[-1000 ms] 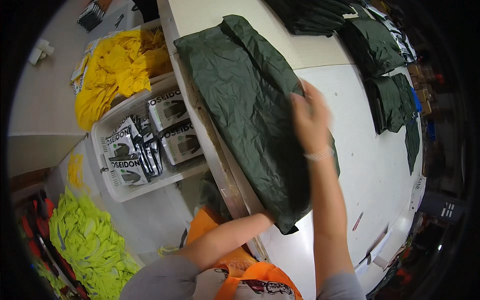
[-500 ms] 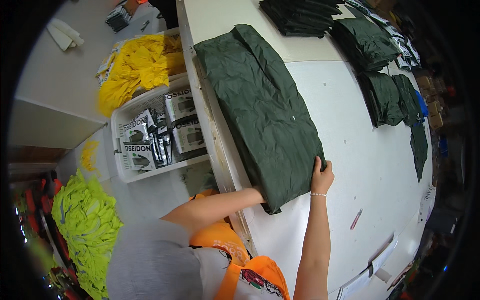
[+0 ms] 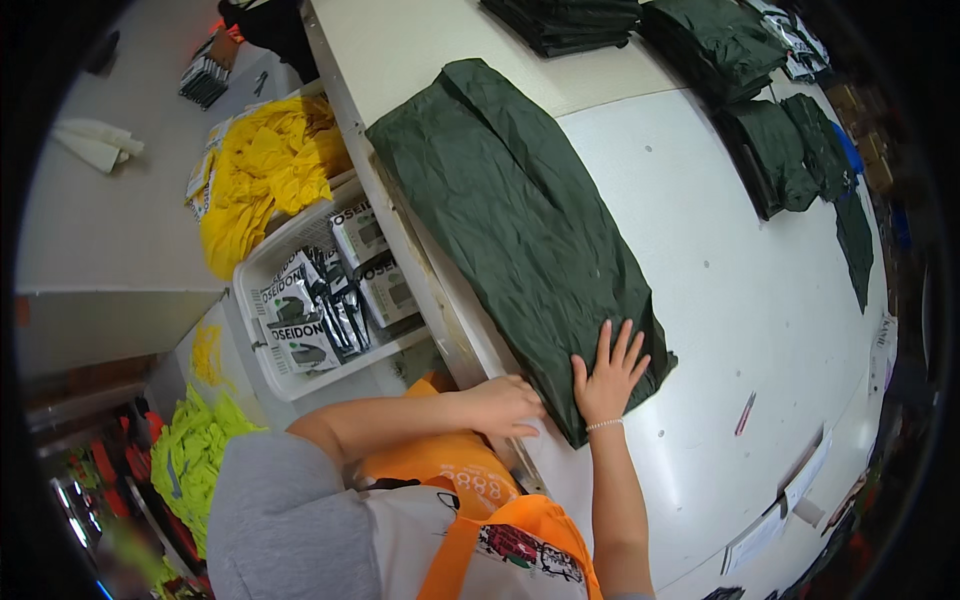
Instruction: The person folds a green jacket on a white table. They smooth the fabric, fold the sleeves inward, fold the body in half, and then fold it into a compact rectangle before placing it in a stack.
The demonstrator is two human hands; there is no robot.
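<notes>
A long folded piece of thin, crinkled dark green fabric [image 3: 520,220] lies slantwise on the white table, its near end toward me. My right hand [image 3: 608,380] rests flat on top of that near end, fingers spread and a beaded bracelet at the wrist. By the lower left edge of the fabric is my left hand [image 3: 505,405], above the table's edge, its fingers loosely stretched and nothing seen in them. Whether its fingertips touch the fabric I cannot tell.
White table [image 3: 690,310] with a small red cutter [image 3: 745,413] at right. Dark green stacks [image 3: 775,150] and a black pile [image 3: 560,25] sit farther off. Left of the table are a white basket [image 3: 285,385] of packets, yellow fabric [image 3: 270,165] and lime-green fabric [image 3: 200,450].
My right hand has let go of the fabric's right edge and now lies flat on it. My left hand has come out from under the near left edge.
</notes>
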